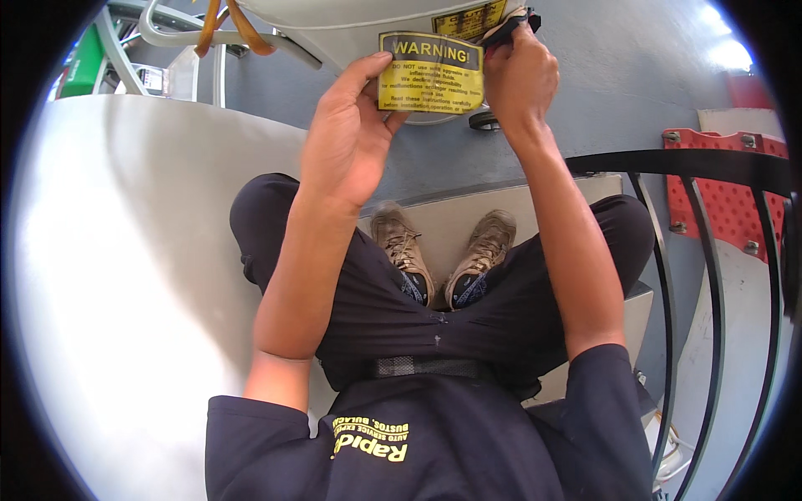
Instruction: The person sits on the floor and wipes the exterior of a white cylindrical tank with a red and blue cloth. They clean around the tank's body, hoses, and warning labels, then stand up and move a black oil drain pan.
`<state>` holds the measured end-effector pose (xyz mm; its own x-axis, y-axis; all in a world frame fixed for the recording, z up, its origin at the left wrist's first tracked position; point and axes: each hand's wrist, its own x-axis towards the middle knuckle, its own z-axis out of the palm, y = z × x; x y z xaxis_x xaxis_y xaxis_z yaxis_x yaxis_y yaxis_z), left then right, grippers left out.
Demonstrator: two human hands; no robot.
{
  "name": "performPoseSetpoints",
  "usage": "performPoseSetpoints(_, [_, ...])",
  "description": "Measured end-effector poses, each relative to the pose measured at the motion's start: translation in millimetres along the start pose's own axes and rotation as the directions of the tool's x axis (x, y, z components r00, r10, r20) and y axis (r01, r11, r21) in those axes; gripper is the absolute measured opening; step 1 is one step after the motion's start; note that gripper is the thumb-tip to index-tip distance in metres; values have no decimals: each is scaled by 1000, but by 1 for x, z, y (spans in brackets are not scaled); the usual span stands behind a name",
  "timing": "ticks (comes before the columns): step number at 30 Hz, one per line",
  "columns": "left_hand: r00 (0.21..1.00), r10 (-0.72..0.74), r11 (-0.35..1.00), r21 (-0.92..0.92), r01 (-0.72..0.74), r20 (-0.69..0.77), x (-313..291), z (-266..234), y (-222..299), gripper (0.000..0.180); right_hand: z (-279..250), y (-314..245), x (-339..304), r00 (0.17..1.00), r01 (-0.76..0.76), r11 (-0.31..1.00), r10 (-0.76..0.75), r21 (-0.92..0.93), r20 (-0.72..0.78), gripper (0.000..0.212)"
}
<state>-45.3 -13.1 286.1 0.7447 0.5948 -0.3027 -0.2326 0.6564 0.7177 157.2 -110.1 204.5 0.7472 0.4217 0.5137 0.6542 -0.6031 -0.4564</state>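
Observation:
My left hand (347,125) pinches the left edge of a yellow and black warning label (430,79), thumb in front and fingers behind. The label bows slightly and hangs upright before a whitish rounded container (334,25). At its right edge is my right hand (525,79), fingers curled around a dark, partly pale item (504,29) that I cannot make out. A second yellow and black label (469,20) shows on the container's side, partly behind the first. Behind my hands, the lower part of the container is mostly hidden.
I sit on a step (468,196), knees apart, shoes on the step below. A black metal railing (710,171) curves along my right. Beyond it lies a red perforated panel (723,179). A pale curved wall (150,267) fills the left. A small black wheel (483,122) stands under the container.

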Motion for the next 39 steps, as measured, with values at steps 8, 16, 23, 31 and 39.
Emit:
performPoseSetpoints(8, [999, 50, 999, -11, -50, 2, -5, 5, 3, 20, -13, -10, -9, 987, -32, 999, 32, -2, 159, 30])
performPoseSetpoints(16, [996, 93, 994, -66, -92, -1, -9, -1, 5, 20, -36, -38, -13, 993, 44, 994, -55, 97, 108, 16])
performPoseSetpoints(23, [998, 55, 990, -128, -59, -42, -7, 1, 4, 19, -33, -34, -3, 949, -106, 993, 87, 49, 302, 32])
performPoseSetpoints(31, [998, 62, 985, -160, -64, -20, -5, 2, 4, 18, -11, -17, -7, 898, -217, 976, 188, 30, 397, 32])
performPoseSetpoints(39, [992, 114, 981, -154, -120, -52, -5, -1, 0, 19, -19, -22, -11, 986, -77, 988, 54, 137, 160, 23])
